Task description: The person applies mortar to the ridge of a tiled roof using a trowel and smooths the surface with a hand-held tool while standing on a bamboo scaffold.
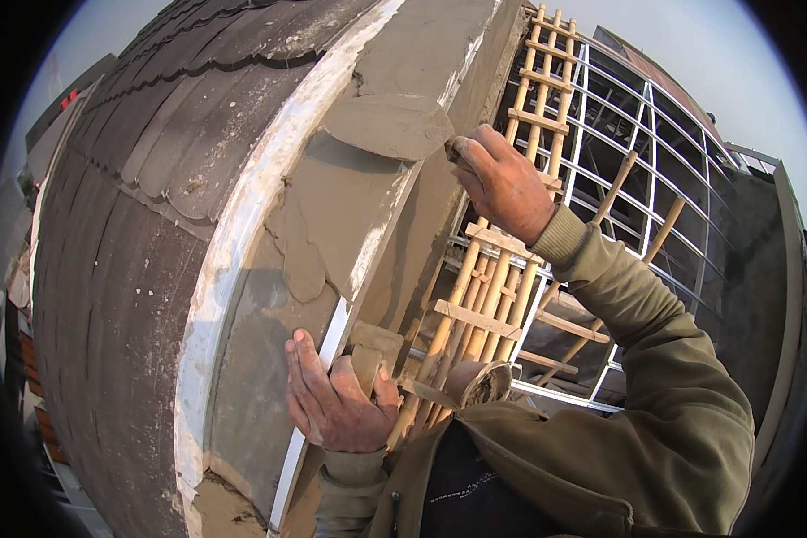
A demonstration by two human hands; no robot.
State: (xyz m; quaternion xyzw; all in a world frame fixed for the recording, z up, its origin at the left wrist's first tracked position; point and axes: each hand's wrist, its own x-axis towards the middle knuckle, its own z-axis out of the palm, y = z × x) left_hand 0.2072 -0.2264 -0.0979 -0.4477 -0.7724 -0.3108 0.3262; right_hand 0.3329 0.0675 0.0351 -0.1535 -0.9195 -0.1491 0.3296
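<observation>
My right hand (507,184) grips the handle of a trowel (390,125), whose mortar-coated blade lies on the wet mortar (336,193) along the wall top. My left hand (341,399) is lower down, closed over a white straightedge strip (338,327) that runs along the mortar's right edge and passes beneath the fingers. Between thumb and fingers shows a mortar-covered block-like piece (372,350); its kind is hard to make out. Part of the strip is hidden under the hand.
Dark roof tiles (143,269) slope away on the left, beside a white-painted band (233,242). At right are a bamboo ladder-like scaffold (489,305) and a white metal frame (641,179). A mortar-crusted container (484,384) stands close to my body.
</observation>
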